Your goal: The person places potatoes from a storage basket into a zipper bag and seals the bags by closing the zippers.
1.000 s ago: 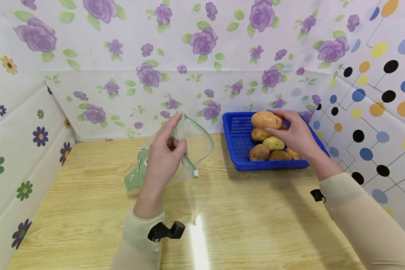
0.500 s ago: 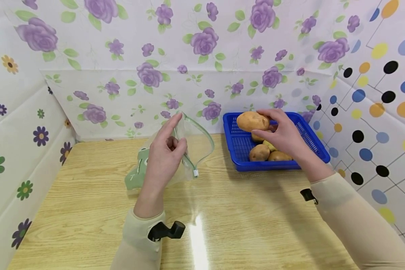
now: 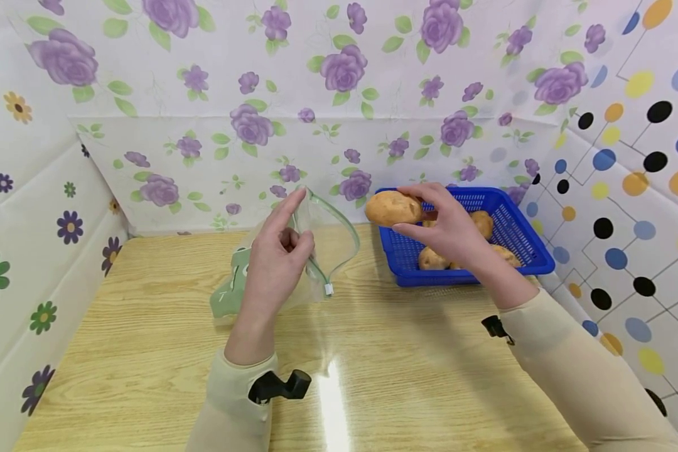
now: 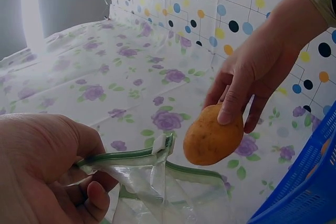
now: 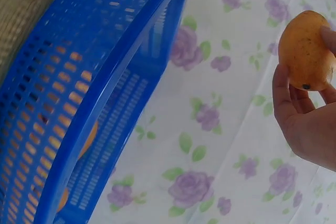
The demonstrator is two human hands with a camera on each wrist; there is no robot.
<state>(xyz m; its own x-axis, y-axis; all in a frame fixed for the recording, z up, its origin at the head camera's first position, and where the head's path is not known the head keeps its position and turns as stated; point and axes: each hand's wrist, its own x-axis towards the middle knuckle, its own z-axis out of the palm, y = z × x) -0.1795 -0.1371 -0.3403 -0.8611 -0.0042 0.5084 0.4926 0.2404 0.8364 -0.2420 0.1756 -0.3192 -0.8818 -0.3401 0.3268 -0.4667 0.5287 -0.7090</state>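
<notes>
In the head view, the left hand (image 3: 275, 254) pinches the rim of a clear zip bag (image 3: 311, 251) with a green edge and holds its mouth open above the wooden tabletop (image 3: 147, 326). The thumb and the fingers are curled on the plastic, and the forefinger points up. The right hand (image 3: 452, 229) holds a potato (image 3: 392, 208) with curled fingers, in the air over the left edge of the blue basket (image 3: 520, 245), near the mouth of the bag but not touching it. Some more potatoes (image 3: 432, 257) lie inside the basket, which stands at the right back part of the tabletop. The floral wall covering (image 3: 339, 94) is behind, and a dotted one (image 3: 644, 157) is on the right.

In the left wrist view, the left hand (image 4: 47, 166) grips the green edge of the zip bag (image 4: 157, 182), and the mouth of the bag is open. The potato (image 4: 212, 136) hangs just above and behind the mouth, and the fingers of the right hand (image 4: 252, 72) are around its upper part. A corner of the blue basket (image 4: 304, 187) shows at the lower right.

In the right wrist view, the right hand (image 5: 307, 124) holds the potato (image 5: 306, 59) from below and from the side. The blue basket (image 5: 105, 93) is well apart at the left, and orange-brown shapes show through its mesh.
</notes>
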